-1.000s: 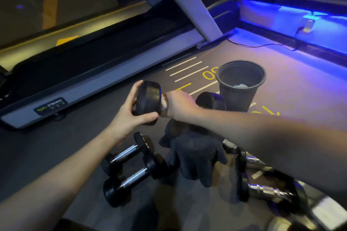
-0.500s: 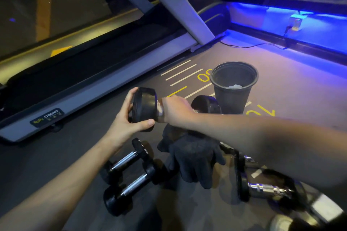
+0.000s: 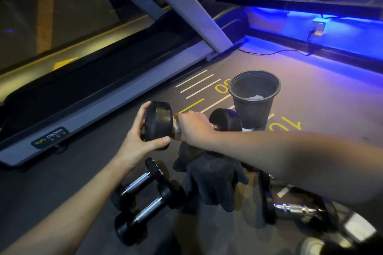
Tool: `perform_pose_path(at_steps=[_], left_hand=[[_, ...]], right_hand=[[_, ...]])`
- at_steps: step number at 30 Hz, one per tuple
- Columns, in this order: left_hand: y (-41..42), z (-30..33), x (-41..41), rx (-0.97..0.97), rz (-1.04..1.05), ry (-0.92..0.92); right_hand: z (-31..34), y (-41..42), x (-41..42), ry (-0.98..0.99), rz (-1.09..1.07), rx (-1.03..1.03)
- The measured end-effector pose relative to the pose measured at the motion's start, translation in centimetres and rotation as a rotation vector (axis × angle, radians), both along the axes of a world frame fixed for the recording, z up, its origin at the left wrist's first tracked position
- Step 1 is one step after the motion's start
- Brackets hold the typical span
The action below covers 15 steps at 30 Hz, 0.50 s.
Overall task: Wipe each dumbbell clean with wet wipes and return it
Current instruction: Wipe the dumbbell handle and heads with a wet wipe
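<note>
In the middle of the frame, the left hand (image 3: 141,143) holds one end of a dumbbell (image 3: 158,123). The right hand (image 3: 193,125) is wrapped round its bar.

Dumbbell (image 3: 224,122): black rounded heads, chrome handle; held level above the floor, near head gripped by the left hand (image 3: 136,141), handle wrapped by the right hand (image 3: 193,126). Wet wipe (image 3: 176,125): white, showing at the handle beside the near head. Two small dumbbells (image 3: 145,198): black heads, chrome handles, lying side by side on the floor below.
</note>
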<state>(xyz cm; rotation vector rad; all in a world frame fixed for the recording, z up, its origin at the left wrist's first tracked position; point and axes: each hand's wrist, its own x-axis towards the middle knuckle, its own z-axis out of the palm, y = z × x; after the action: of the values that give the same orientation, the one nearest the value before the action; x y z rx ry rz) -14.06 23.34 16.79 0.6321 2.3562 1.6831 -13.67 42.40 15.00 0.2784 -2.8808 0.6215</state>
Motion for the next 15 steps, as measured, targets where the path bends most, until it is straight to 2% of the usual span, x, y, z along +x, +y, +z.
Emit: perform_pose_path(at_steps=[3, 8, 15], left_hand=[[-0.1, 0.0, -0.1, -0.005, 0.006, -0.007], [-0.3, -0.1, -0.3, -0.019, -0.013, -0.009], [-0.3, -0.1, -0.5, -0.001, -0.003, -0.020]], right_hand=[[0.2, 0.3, -0.6, -0.103, 0.062, -0.061], [0.3, 0.4, 0.1, -0.115, 0.118, -0.150], [1.2, 2.9, 0.7, -0.311, 0.258, -0.501]])
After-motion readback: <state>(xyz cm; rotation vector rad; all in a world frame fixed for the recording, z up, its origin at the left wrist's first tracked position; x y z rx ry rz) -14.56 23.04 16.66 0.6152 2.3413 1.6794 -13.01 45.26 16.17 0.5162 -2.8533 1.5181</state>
